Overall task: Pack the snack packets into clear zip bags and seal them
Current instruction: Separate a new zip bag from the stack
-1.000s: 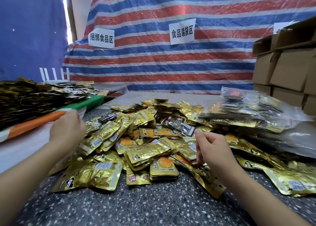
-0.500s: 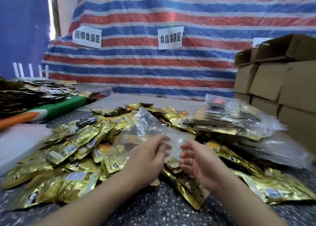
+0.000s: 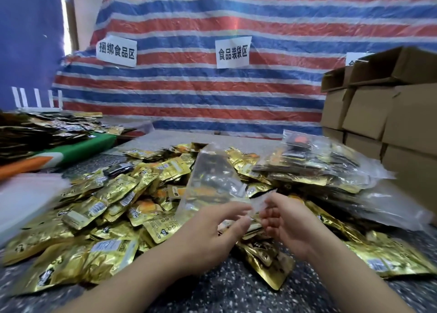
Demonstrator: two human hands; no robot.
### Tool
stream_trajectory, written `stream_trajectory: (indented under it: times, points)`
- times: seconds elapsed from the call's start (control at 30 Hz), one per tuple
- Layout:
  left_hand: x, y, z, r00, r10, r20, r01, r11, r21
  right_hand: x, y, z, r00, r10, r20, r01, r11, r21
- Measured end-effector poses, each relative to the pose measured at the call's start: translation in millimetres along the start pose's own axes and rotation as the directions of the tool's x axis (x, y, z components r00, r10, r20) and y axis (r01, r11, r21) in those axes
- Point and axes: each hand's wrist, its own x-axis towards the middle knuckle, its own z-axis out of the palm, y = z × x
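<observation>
An empty clear zip bag [image 3: 210, 177] stands upright over the middle of the heap. My left hand [image 3: 212, 230] and my right hand [image 3: 286, 220] both pinch its near edge, side by side. A large heap of gold snack packets [image 3: 113, 199] covers the speckled table [image 3: 212, 293] beneath and around them. To the right lie filled clear bags [image 3: 316, 166] with gold and dark packets inside.
Stacked cardboard boxes [image 3: 387, 114] stand at the right. A pile of dark and gold packets [image 3: 42, 132] sits on a green and orange surface at the left. A white stack [image 3: 26, 203] lies below it. A striped tarp [image 3: 212, 87] hangs behind.
My left hand came from the left side to the middle with a clear bag. My right hand left the packets and took the bag's edge. The bag now stands more upright.
</observation>
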Motion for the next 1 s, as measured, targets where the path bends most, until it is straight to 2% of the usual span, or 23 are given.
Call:
stream_trajectory:
  times: [0.17, 0.33, 0.57, 0.7, 0.8, 0.83, 0.87, 0.9, 0.93, 0.97, 1.0]
  points:
    - [3.6, 0.2, -3.8, 0.995, -0.050, -0.091, 0.051, 0.999, 0.009, 0.2, -1.5, 1.8, 0.991, -0.131, -0.024, 0.130, 0.990, -0.049]
    - [4.4, -2.7, -3.8, 0.985, -0.036, -0.169, 0.055, 0.992, 0.110, 0.6, 0.1, 5.2, 0.989, -0.150, 0.014, 0.150, 0.985, -0.088]
    - [4.1, 1.1, 0.1, 0.997, 0.020, -0.071, -0.010, 0.991, 0.136, 1.6, 6.6, 4.3, 0.987, -0.155, 0.038, 0.159, 0.963, -0.217]
    - [4.1, 2.3, 0.5, 0.995, 0.010, -0.101, 0.006, 0.987, 0.159, -1.0, 4.1, 3.5, 0.979, -0.181, 0.091, 0.188, 0.979, -0.082]
    - [5.3, 3.5, -1.2, 0.962, 0.011, -0.271, 0.035, 0.986, 0.163, -0.3, -3.8, -4.7, 0.973, -0.213, -0.091, 0.222, 0.970, 0.102]
    - [6.2, 3.9, -2.5, 0.943, 0.022, -0.332, 0.033, 0.987, 0.158, -0.4, -5.8, -9.2, 0.946, -0.265, -0.185, 0.287, 0.952, 0.106]
    - [6.9, 4.5, -3.7, 0.925, 0.030, -0.378, 0.030, 0.988, 0.154, -1.1, -7.1, -13.6, 0.887, -0.368, -0.280, 0.390, 0.920, 0.025]
    - [7.3, 5.2, -4.7, 0.913, 0.036, -0.407, 0.028, 0.988, 0.150, -1.8, -7.0, -17.3, 0.786, -0.514, -0.343, 0.501, 0.855, -0.133]
    - [7.4, 5.7, -5.4, 0.906, 0.042, -0.422, 0.022, 0.989, 0.146, -2.9, -5.7, -19.2, 0.668, -0.662, -0.340, 0.585, 0.750, -0.309]
    - [7.5, 5.9, -5.5, 0.905, 0.050, -0.422, 0.012, 0.990, 0.143, -4.1, -4.1, -18.6, 0.569, -0.776, -0.273, 0.638, 0.625, -0.449]
    - [7.5, 5.9, -5.0, 0.911, 0.056, -0.408, 0.000, 0.991, 0.137, -4.4, -1.6, -16.5, 0.517, -0.837, -0.179, 0.664, 0.524, -0.533]
